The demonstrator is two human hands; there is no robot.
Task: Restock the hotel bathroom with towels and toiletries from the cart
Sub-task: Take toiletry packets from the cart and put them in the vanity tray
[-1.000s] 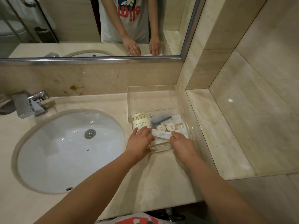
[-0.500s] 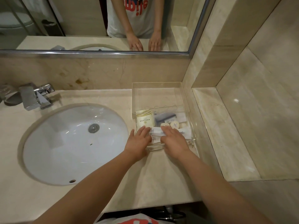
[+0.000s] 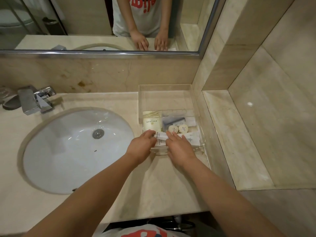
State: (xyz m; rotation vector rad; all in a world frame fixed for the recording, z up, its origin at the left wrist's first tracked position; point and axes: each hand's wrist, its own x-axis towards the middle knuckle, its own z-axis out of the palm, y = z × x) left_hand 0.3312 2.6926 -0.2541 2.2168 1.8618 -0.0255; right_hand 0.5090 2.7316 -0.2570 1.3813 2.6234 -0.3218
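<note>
Head | left hand (image 3: 142,146) fingers straight, touching sachet (image 3: 192,136) | right hand (image 3: 179,147) fingers flat, pressing sachet

You had two hands in view, your left hand (image 3: 142,147) and your right hand (image 3: 179,148). There was one clear tray (image 3: 164,86). In it you had two small round tubs (image 3: 173,129), two cream packets (image 3: 151,124), one blue razor packet (image 3: 172,120) and at least two long white packets (image 3: 193,139); your hands covered part of those, so their count stayed unsure. There was also one sink (image 3: 68,151), one tap (image 3: 35,101) and one mirror (image 3: 85,23).
</note>
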